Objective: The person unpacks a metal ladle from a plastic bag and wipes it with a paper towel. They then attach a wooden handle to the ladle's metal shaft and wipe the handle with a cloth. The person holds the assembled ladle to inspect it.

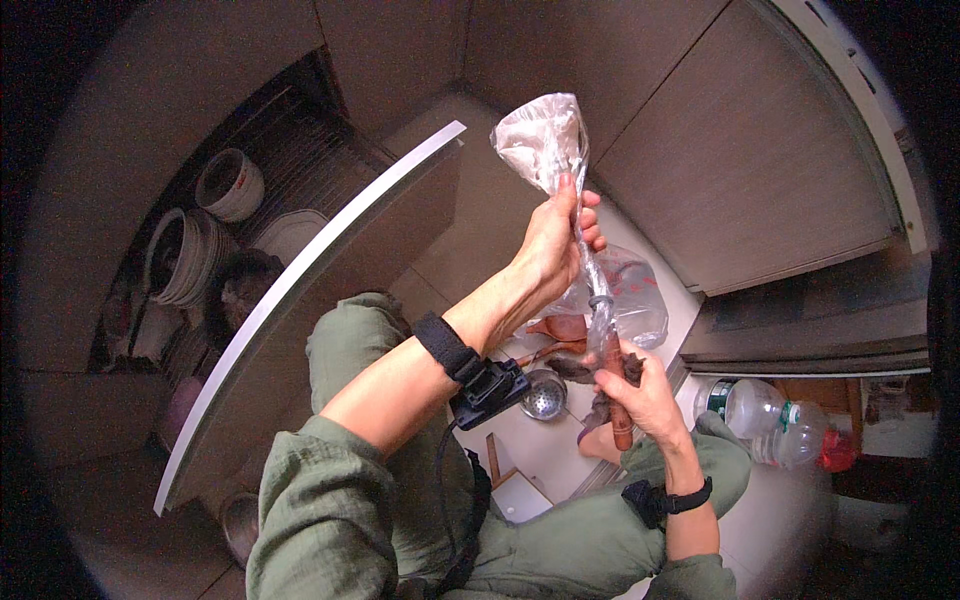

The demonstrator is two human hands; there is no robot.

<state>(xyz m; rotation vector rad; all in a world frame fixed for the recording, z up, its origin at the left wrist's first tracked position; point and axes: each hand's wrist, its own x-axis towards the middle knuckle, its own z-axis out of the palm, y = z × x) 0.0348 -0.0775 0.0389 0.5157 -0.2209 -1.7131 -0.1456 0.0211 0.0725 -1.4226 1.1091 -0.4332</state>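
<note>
A long utensil with a brown wooden handle (622,420) slants across the middle, its shaft and wide head (540,135) wrapped in clear plastic. The head looks pale through the wrapping; whether it is a ladle or a turner, I cannot tell. My left hand (562,235) is closed around the wrapped shaft just below the head, thumb pointing up along it. Lower down, my right hand (645,395) grips the wooden handle with a dark cloth (633,368) between fingers and wood. Behind the shaft lies a clear plastic bag (640,300) with red print.
Wooden spoons (562,328) and a perforated metal skimmer (545,395) lie on the floor below my hands. At left, a pulled-out drawer front (310,290) stands beside stacked bowls (185,260). Clear plastic bottles (755,408) are at right, under a cabinet (780,170).
</note>
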